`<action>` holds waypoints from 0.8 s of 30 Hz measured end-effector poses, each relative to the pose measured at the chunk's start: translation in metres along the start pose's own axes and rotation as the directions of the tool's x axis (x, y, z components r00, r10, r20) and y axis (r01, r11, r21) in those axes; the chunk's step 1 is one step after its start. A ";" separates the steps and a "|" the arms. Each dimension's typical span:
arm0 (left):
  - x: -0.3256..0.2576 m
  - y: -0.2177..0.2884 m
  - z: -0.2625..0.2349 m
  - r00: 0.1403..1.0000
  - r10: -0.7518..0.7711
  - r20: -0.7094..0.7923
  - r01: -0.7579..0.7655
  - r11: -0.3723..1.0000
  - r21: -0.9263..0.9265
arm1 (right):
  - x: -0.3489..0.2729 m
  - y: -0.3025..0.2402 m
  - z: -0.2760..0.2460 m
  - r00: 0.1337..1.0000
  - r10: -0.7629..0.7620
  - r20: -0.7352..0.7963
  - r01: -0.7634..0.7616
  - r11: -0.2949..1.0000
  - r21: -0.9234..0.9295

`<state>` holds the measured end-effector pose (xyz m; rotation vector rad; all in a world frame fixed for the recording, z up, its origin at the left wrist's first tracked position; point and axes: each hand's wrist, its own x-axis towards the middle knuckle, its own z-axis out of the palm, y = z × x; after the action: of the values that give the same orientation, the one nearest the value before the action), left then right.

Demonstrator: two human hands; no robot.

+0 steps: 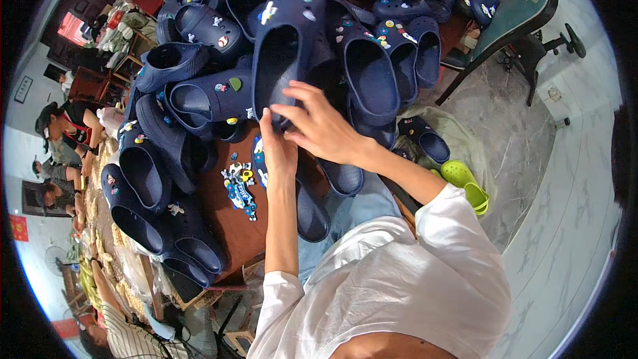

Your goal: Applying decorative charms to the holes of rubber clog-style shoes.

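A navy blue clog [307, 16] with small coloured charms on its toe is held up in front of me, toe pointing away. My left hand [279, 149] grips it at the heel, thumb up along the rim. Over the clog's heel opening reaches my right hand [325, 125], its fingers bent and apart, the tips close to the left thumb. Whether they touch the clog is hard to make out. Below the hands, a small heap of loose charms [239, 189] lies on the brown tabletop [222, 233].
Many navy clogs [199, 96] with charms are piled around the far and left sides. At right stand a green-backed chair [508, 16] and, on the floor, lime green clogs [465, 183]. Several people [66, 126] sit along a cluttered table at the left.
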<state>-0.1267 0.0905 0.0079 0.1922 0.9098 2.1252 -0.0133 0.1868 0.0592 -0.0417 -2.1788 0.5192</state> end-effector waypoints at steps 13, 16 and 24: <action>-0.009 0.001 0.032 0.993 0.024 -0.115 -0.035 0.994 -0.101 | -0.116 0.115 -0.075 0.445 0.895 -0.002 -0.742 0.370 0.559; -0.008 -0.001 0.033 0.991 0.043 -0.129 -0.055 0.994 -0.094 | -0.120 0.133 -0.080 0.478 0.878 0.012 -0.701 0.373 0.608; -0.007 -0.001 0.029 0.991 0.013 -0.137 -0.027 0.995 -0.095 | -0.062 0.120 -0.132 0.129 0.969 0.209 -0.510 -0.116 0.852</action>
<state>-0.1093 0.1022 0.0295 0.0071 0.8832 2.2167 0.1085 0.3294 0.0365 -1.0350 -0.8156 1.9682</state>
